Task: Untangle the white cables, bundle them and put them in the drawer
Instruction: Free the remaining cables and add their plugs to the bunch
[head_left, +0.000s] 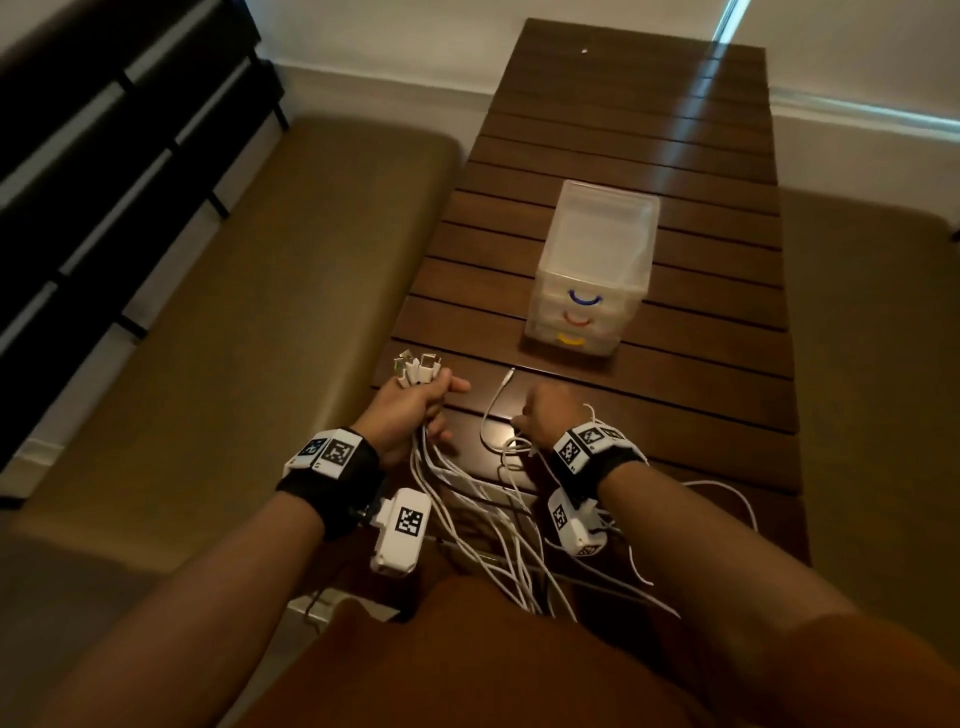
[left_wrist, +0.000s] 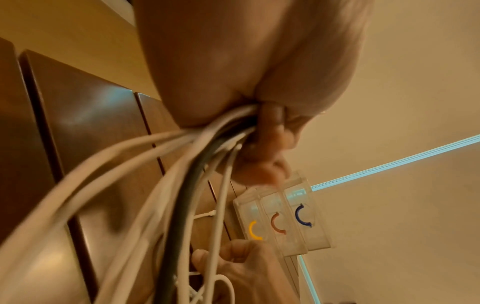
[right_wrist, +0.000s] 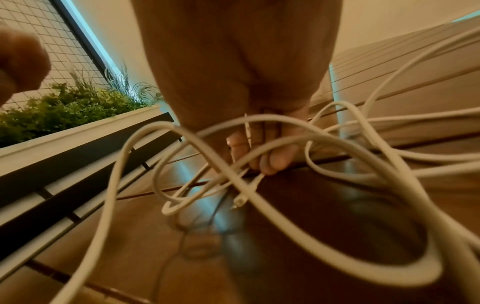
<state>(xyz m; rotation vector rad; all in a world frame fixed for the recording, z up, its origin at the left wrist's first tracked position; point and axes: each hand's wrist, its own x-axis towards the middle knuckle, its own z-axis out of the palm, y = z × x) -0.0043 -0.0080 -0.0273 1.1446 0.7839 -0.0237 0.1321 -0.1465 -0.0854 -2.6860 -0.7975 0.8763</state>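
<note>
My left hand (head_left: 415, 410) grips a bunch of white cables (head_left: 467, 509), their USB plugs (head_left: 415, 366) sticking up out of the fist. The strands trail from the fist (left_wrist: 197, 144) toward my body across the table. My right hand (head_left: 545, 421) pinches one thin white cable (head_left: 493, 410) whose plug end lies on the wood ahead; in the right wrist view its fingertips (right_wrist: 270, 162) curl round thin strands amid loose loops (right_wrist: 259, 185). A translucent drawer unit (head_left: 597, 260) with blue, red and yellow handles stands shut beyond both hands.
The dark slatted wooden table (head_left: 649, 130) runs away from me, with tan cushioned benches (head_left: 260, 312) on both sides. More cable (head_left: 727, 493) loops right of my right wrist. A planter with green foliage (right_wrist: 64, 107) stands to the left.
</note>
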